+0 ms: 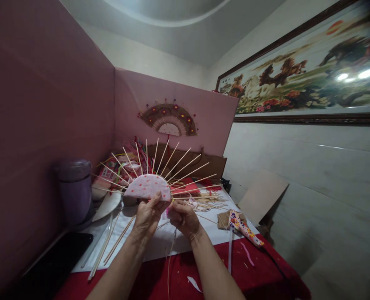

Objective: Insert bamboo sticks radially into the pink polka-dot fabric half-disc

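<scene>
My left hand (149,216) is closed on the lower edge of a fan frame, its thumb on the front. The frame has a half-round base (147,186) in pale cloth with reddish dots, and thin wooden sticks (185,160) spread out from it like rays. At the base's right corner, my right hand (184,214) has its fingers pinched together. A thin tan cord (169,262) hangs down from those fingers. The part of the cord between the fingertips is mostly hidden.
A finished fan (172,116) is fixed to the pink board behind. A purple lidded cup (74,191) and a dark phone (56,254) stand left. At right lie a flower-patterned glue gun (244,229) and burlap (224,220). Loose sticks (119,239) are on the white sheet.
</scene>
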Motion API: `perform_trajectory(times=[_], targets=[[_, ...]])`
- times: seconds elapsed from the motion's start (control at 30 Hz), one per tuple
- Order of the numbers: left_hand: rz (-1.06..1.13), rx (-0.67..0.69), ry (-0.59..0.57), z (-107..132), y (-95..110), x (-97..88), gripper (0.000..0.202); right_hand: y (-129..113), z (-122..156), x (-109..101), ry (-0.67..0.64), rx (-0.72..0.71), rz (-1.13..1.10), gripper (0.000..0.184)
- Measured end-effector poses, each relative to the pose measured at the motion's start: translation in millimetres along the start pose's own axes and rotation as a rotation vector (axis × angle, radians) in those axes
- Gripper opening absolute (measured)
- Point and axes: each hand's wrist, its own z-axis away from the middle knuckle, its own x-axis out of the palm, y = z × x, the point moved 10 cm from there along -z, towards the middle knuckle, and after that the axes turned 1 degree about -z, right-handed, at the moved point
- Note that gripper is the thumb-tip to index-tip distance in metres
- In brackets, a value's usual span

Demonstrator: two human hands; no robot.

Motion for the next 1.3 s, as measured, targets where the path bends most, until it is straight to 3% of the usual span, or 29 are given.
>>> perform_trajectory(times=[0.3, 0.83, 0.93, 1.17, 1.3], targets=[[0.02, -0.008, 0.04, -2, -1, -6.6, 0.018, 4, -3, -5, 0.026, 0.033, 0.037, 0.014], [0.049, -0.017, 0.027, 1, -1, -1.4, 0.015, -4, -2, -14, 0.106, -0.025, 0.095, 0.016], [0.055, -0.027, 0.031, 1, 0, 1.6, 0.012, -11, -1, -13, 0.148, -0.074, 0.22, 0.023], [-0.009, -0.072, 0.064, 0, -2, 0.6, 0.007, -59, 15, -10, 0.449, -0.318, 0.681, 0.026], [-0.075, -0.169, -0.02, 6, -12, 9.3, 0.004, -81, 31, -9, 0.534, -0.452, 0.892, 0.021]])
